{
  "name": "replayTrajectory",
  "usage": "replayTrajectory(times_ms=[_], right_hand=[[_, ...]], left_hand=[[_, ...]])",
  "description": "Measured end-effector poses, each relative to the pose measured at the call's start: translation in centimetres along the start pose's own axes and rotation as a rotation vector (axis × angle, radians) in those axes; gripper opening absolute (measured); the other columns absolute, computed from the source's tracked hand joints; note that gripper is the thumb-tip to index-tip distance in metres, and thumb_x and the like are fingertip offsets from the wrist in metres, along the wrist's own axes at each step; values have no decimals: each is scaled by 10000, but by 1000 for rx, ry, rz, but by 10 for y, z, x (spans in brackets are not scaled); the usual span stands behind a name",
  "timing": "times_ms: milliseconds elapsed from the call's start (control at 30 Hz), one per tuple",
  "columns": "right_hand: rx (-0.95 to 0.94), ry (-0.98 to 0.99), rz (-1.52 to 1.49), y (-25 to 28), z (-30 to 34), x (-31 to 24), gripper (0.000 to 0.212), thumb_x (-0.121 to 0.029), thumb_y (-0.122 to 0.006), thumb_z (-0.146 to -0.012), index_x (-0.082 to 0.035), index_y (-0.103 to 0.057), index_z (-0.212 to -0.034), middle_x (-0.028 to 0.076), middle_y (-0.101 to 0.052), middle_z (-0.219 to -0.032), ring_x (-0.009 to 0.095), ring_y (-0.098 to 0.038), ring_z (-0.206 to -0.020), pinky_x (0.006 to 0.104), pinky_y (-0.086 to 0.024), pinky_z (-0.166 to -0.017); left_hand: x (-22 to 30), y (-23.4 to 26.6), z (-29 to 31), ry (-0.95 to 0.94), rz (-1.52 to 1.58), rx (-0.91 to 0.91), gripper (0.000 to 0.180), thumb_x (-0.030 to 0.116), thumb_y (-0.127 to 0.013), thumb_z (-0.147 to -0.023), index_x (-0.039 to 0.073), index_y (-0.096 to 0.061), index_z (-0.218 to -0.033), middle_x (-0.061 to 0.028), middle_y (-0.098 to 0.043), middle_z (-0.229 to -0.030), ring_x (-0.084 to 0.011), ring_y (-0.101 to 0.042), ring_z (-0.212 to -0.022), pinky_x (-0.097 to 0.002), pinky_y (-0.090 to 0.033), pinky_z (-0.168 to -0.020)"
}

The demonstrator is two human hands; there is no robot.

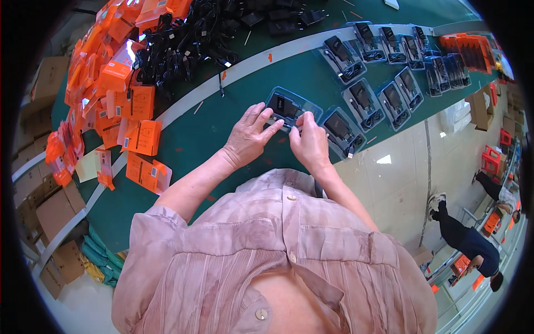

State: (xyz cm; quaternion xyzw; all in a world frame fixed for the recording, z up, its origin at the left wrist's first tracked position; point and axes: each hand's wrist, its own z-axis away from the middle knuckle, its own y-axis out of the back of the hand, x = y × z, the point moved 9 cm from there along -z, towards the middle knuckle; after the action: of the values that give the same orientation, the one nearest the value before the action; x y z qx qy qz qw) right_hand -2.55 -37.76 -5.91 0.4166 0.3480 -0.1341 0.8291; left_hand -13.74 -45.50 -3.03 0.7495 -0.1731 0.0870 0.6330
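Observation:
A clear plastic blister tray (311,104) lies on the green table in front of me, with a black charger plug (282,104) in its left part. My left hand (247,136) grips the tray's near left side, its fingers at the plug and its thumb by a cable's metal end. In my right hand (309,142) the fingertips are pinched together over the tray's near right side, on what looks like the black charging cable (289,127), mostly hidden by the fingers. Just right of this hand is another filled tray (342,131) with a plug and a cable.
Several filled trays (364,103) stand along the right of the table (222,122). A pile of black cables (178,53) and loose plugs (283,22) lie at the back. Orange packages (139,103) are heaped on the left. Two people (467,239) are beyond the aisle at right.

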Motion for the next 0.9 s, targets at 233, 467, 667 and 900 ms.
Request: replayTrajectory(times_ms=[233, 467, 667, 900], right_hand=[[232, 107, 275, 35, 27, -11, 145, -171, -653, -823, -125, -606, -953, 68, -581, -959, 304, -645, -769, 433, -494, -635], [206, 75, 318, 31, 28, -11, 78, -155, -625, -850, -129, -613, -922, 96, -535, -1041, 331, -651, -795, 465, -492, -615], [256, 94, 476, 22, 18, -19, 117, -83, -617, -806, -122, -635, -915, 110, -531, -1016, 342, -650, -757, 462, -505, -609], [222, 165, 410, 18, 16, -10, 278, -49, -634, -767, -61, -580, -1040, 137, -507, -1072, 348, -643, -907, 455, -554, -682]], left_hand=[[3, 1, 1, -19, -69, 2, 511, 3, -658, -718, 172, -661, -1199, -158, -516, -1254, -363, -482, -1234, -500, -375, -1075], [4, -2, 2, -50, -121, -34, 419, 124, -647, -784, 152, -655, -1202, -170, -501, -1278, -373, -475, -1231, -509, -352, -1074], [8, -3, 1, -63, -122, -7, 426, 127, -651, -784, 145, -647, -1209, -177, -504, -1275, -370, -474, -1233, -506, -349, -1078], [9, 0, 1, -25, -100, 27, 465, 2, -598, -763, 133, -650, -1206, -181, -500, -1256, -373, -483, -1213, -505, -375, -1061]])
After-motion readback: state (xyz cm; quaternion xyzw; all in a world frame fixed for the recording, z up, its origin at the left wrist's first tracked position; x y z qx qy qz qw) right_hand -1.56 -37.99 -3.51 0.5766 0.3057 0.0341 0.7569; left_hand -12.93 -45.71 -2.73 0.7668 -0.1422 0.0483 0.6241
